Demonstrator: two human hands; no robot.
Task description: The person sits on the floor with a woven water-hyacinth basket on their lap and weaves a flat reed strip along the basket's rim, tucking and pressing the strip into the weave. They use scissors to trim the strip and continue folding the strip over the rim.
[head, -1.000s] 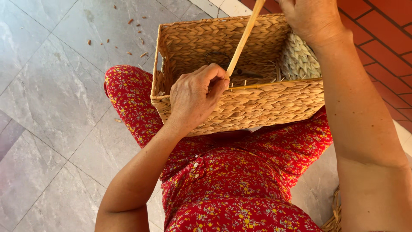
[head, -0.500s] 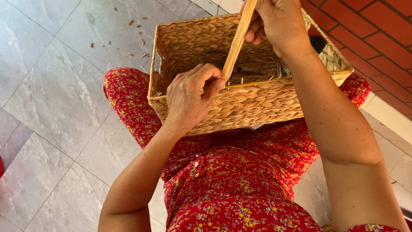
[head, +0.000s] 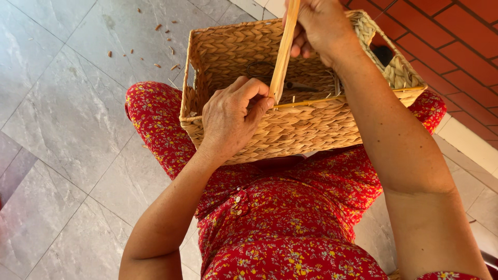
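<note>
A rectangular woven straw basket point(head: 316, 129) rests on my lap, over a red flowered dress point(head: 280, 218). My left hand point(head: 233, 116) grips the basket's near rim, fingers curled over the edge and pinching the lower end of a flat tan weaving strip point(head: 284, 52). My right hand point(head: 321, 23) is raised above the basket and holds the upper part of that strip, which runs steeply up to the top edge of the view. Thin wire frame rods show along the unfinished rim.
Grey marble-look floor tiles point(head: 62, 129) lie to the left, with small scraps of straw point(head: 155, 46) scattered near the basket's far corner. Red brick paving point(head: 446, 36) and a pale kerb point(head: 467, 142) run along the right.
The view has shifted so the basket sits further right. My right hand has come lower and closer over the basket with the strip; my left hand stays on the rim.
</note>
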